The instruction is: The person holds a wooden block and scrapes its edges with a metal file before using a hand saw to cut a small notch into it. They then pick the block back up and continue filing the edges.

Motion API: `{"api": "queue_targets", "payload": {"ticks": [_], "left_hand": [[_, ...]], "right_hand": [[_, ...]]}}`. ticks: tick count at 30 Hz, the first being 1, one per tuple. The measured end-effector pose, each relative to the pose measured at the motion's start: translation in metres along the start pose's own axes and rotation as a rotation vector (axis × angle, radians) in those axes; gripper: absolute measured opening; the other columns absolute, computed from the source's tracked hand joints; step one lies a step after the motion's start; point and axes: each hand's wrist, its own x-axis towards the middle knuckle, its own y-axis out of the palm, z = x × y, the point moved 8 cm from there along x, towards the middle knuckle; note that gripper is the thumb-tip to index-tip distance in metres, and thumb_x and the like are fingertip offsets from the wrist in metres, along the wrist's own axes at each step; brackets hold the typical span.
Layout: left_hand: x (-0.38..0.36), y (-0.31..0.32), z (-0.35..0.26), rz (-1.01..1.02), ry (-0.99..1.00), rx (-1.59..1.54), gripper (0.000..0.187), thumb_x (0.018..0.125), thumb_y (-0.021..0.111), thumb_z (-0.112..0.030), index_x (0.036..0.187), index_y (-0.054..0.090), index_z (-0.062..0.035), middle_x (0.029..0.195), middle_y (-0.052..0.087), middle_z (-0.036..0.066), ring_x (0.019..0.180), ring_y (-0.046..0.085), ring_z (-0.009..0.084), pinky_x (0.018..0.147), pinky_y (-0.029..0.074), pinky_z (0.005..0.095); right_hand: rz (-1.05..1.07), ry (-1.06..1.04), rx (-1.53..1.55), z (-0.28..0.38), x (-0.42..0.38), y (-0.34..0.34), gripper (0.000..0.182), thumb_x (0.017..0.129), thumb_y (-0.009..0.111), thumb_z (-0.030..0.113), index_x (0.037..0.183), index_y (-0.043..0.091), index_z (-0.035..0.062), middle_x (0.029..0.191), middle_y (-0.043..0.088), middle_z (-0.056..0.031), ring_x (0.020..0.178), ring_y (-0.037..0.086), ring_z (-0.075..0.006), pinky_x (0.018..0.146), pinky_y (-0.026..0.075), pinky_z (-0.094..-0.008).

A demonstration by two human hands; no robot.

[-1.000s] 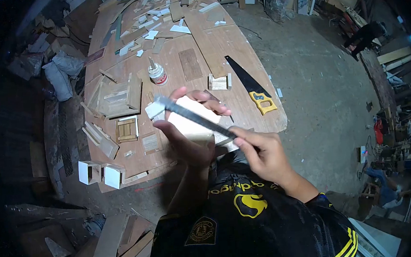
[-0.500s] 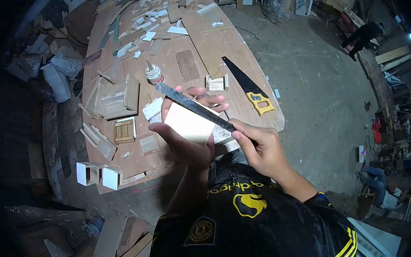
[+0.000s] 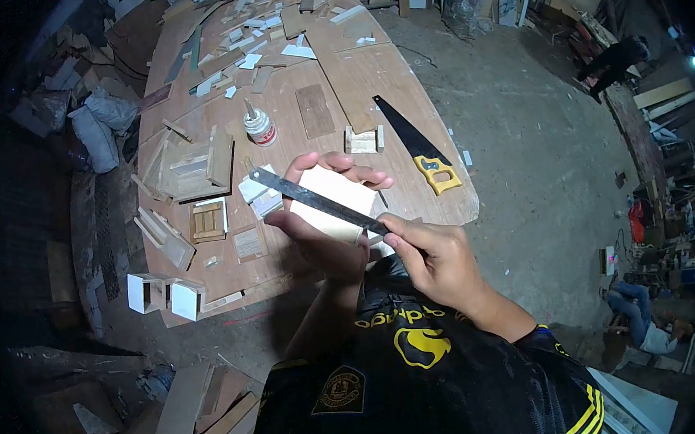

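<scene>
My left hand (image 3: 329, 246) cradles a pale, brightly lit wooden piece (image 3: 334, 187), thumb on the near side and fingers along the far side. A long, dark flat file (image 3: 314, 199) with a hole at its far end lies slantwise across this piece. Its near end is gripped by my right hand (image 3: 433, 255), thumb along the top. On the table beyond my hands are a white glue bottle (image 3: 259, 128), a small wooden block assembly (image 3: 363, 141) and a handsaw (image 3: 419, 145) with a yellow handle. A white-topped piece (image 3: 258, 187) sits just left of my left hand.
Small wooden box-like assemblies (image 3: 197, 166) stand on the table's (image 3: 293, 109) left side, with two white-faced ones (image 3: 184, 300) at the near corner. Wood offcuts (image 3: 253, 44) cover the far end. Two people are on the right, one bent over (image 3: 616, 61), one low down (image 3: 640, 318).
The file has slid down and left across the pale piece, my right hand moving with it. My left hand and the piece have tilted slightly and shifted a little right.
</scene>
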Motion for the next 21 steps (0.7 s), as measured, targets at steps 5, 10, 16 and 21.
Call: {"api": "queue_targets", "payload": {"ticks": [5,10,16,21], "left_hand": [[-0.004,0.0,0.001,0.004,0.015,0.033,0.083,0.088,0.019,-0.074,0.124,0.035,-0.0013,0.101,0.053,0.018,0.079,0.064,0.0317,0.069,0.057,0.0475],[0.004,-0.006,-0.003,0.094,0.168,-0.09,0.081,0.088,0.03,-0.073,0.124,0.041,-0.0005,0.103,0.055,0.018,0.08,0.063,0.0342,0.071,0.053,0.0539],[0.0,0.0,0.004,0.124,0.079,-0.185,0.084,0.086,0.034,-0.074,0.128,0.037,-0.0013,0.107,0.054,0.019,0.083,0.062,0.0372,0.071,0.051,0.0578],[0.001,0.004,0.003,0.156,0.115,-0.155,0.082,0.088,0.03,-0.073,0.126,0.037,-0.001,0.105,0.054,0.019,0.081,0.063,0.0357,0.069,0.052,0.0557]], "right_hand": [[0.071,0.057,-0.002,-0.003,-0.005,0.001,0.023,0.084,0.063,0.005,0.105,0.067,-0.0017,0.08,0.067,-0.0226,0.064,0.068,-0.0304,0.057,0.052,-0.0354],[0.134,0.082,0.039,-0.002,-0.012,0.003,0.022,0.085,0.063,0.005,0.105,0.067,-0.0019,0.079,0.067,-0.0227,0.064,0.068,-0.0306,0.057,0.052,-0.0353],[-0.011,0.11,0.091,-0.008,-0.004,-0.01,0.022,0.086,0.062,0.005,0.106,0.067,-0.0006,0.077,0.066,-0.0222,0.064,0.067,-0.0313,0.056,0.051,-0.035],[0.035,0.065,0.041,-0.007,-0.005,-0.007,0.023,0.085,0.061,0.004,0.107,0.067,0.0004,0.077,0.066,-0.0217,0.064,0.067,-0.0321,0.056,0.051,-0.0351]]}}
